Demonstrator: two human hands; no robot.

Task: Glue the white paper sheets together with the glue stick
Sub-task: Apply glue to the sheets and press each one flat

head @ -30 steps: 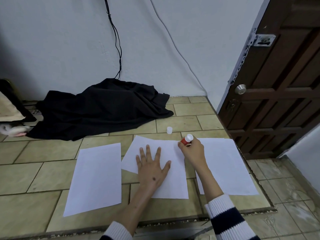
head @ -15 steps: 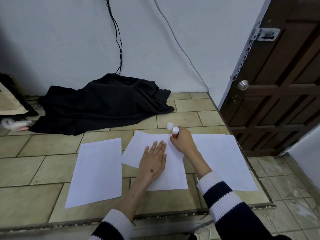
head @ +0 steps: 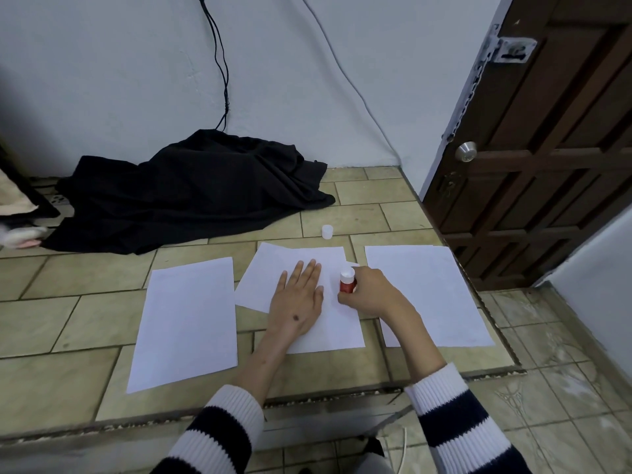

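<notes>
Three places on the tiled ledge hold white paper: a single sheet on the left (head: 186, 323), an overlapping pair in the middle (head: 263, 278), and one sheet on the right (head: 427, 295). My left hand (head: 297, 299) lies flat, fingers straight, pressing the middle sheets down. My right hand (head: 371, 292) grips a red glue stick (head: 347, 281) with a white end upward, held against the right part of the middle paper. The stick's white cap (head: 327, 231) stands on the tiles just beyond the middle sheets.
A heap of black cloth (head: 191, 196) lies at the back left against the wall, with a black cable (head: 222, 63) running down to it. A dark wooden door (head: 547, 148) stands at the right. The ledge's front edge (head: 307, 398) drops to a lower floor.
My right hand has drawn the glue stick from the top edge of the middle sheets down toward me along their right side. My left hand stayed flat on the paper.
</notes>
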